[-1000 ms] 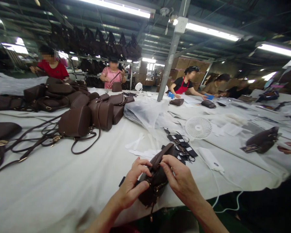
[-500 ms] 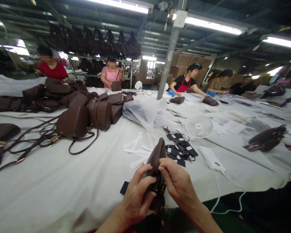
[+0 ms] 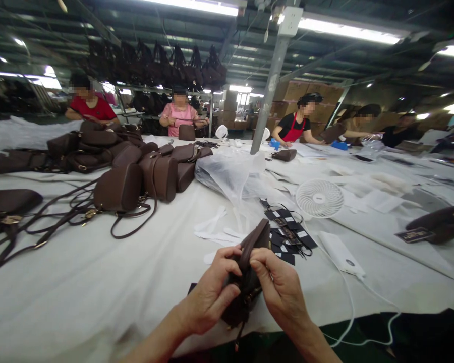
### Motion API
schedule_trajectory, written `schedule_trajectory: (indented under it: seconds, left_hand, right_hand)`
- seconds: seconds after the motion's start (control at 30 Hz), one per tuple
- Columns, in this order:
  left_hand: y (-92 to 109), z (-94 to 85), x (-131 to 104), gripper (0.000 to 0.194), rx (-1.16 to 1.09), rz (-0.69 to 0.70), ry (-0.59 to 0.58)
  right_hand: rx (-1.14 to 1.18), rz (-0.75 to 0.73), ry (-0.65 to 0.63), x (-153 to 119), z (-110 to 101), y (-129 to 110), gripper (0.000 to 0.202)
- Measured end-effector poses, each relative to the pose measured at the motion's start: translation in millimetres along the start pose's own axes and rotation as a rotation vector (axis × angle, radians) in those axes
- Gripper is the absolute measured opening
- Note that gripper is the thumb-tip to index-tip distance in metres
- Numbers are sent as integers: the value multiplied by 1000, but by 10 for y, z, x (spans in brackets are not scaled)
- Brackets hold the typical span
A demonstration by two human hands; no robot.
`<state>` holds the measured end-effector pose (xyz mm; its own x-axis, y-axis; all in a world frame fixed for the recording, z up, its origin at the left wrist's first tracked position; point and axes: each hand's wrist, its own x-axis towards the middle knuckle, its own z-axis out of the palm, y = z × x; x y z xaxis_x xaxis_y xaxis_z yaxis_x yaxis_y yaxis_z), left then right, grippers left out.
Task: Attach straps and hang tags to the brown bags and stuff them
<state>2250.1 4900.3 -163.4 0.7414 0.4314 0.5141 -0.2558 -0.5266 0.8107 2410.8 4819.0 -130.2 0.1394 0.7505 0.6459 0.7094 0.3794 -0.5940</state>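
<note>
A small dark brown bag point(image 3: 254, 239) stands tilted at the table's front edge, between my two hands. My left hand point(image 3: 214, 290) grips its left side, fingers at the upper edge and thumb lower down. On the right side, my right hand point(image 3: 278, 282) pinches the bag near its opening. Gold-coloured metal parts and a short hanging piece show at the bag's lower end. Just behind it lie black tags with cords point(image 3: 289, 229) and white paper strips point(image 3: 221, 233). The bag's inside is hidden.
Brown bags point(image 3: 117, 186) with long straps are piled at the left. A clear plastic bag point(image 3: 227, 174), a white fan point(image 3: 320, 198) and a white power bank point(image 3: 340, 252) with a cable stand beyond my hands. Another bag point(image 3: 442, 222) lies right. Several people work across the white table point(image 3: 136, 272).
The view has shifted slightly, so the table's things appear further right. My hands still hold the bag, with my left fingers a little closer together. Across the table, people's arms have moved.
</note>
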Motion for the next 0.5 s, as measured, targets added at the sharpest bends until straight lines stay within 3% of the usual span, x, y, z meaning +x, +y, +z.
schedule_trajectory:
  seconds: [0.13,0.2,0.37,0.5]
  left_hand:
    - [-49,121,-74,36,-270,-157,61]
    - [-43,194,-88,36,-301,-184,92]
    - [-41,341,-90,28,2,-79,262]
    - [-148,318,-58,28,258,115,275]
  right_hand:
    - [23,74,43,-43,50,-7,18]
    - [30,119,68,-61,63,0,19]
    - [57,156,133,-140,120,14,18]
    - [48,174,146,-157,108,-4,19]
